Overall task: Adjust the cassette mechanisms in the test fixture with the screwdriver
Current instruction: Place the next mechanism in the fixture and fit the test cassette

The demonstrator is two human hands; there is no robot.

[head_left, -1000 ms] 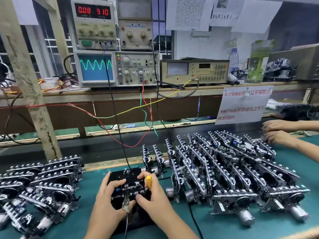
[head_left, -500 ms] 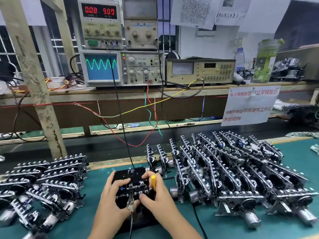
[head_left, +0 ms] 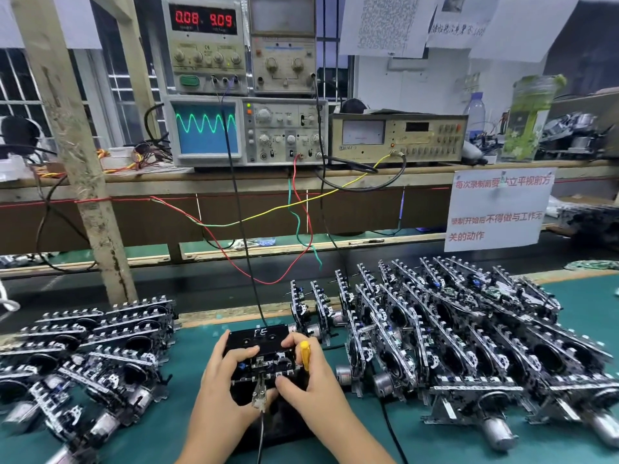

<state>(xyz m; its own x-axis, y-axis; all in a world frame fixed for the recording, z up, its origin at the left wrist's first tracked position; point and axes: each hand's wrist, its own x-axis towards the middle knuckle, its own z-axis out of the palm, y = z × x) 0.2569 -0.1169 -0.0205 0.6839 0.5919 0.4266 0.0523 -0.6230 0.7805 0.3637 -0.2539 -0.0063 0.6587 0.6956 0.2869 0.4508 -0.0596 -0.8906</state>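
Observation:
A black test fixture [head_left: 258, 339] marked "FE" sits on the green mat near the front edge, with a cassette mechanism [head_left: 264, 363] seated in it. A metal clip [head_left: 259, 395] on a cable hangs at its near side. My left hand [head_left: 221, 383] grips the fixture's left side, thumb on top. My right hand [head_left: 311, 383] holds the right side and carries a yellow-handled screwdriver [head_left: 304, 354], whose tip is hidden.
Rows of cassette mechanisms lie left [head_left: 90, 346] and right [head_left: 452, 329] of the fixture. On the shelf behind stand a power supply [head_left: 204, 45] reading 0.08 and 9.09, an oscilloscope [head_left: 207, 128] with a sine trace, and a meter [head_left: 398, 139]. Wires [head_left: 294, 229] hang down. A paper sign [head_left: 495, 209] leans right.
The supply reading went from 7.10 to 9.09. Another person's hands at the right edge are gone. The camera moved closer; my hands stay on the fixture.

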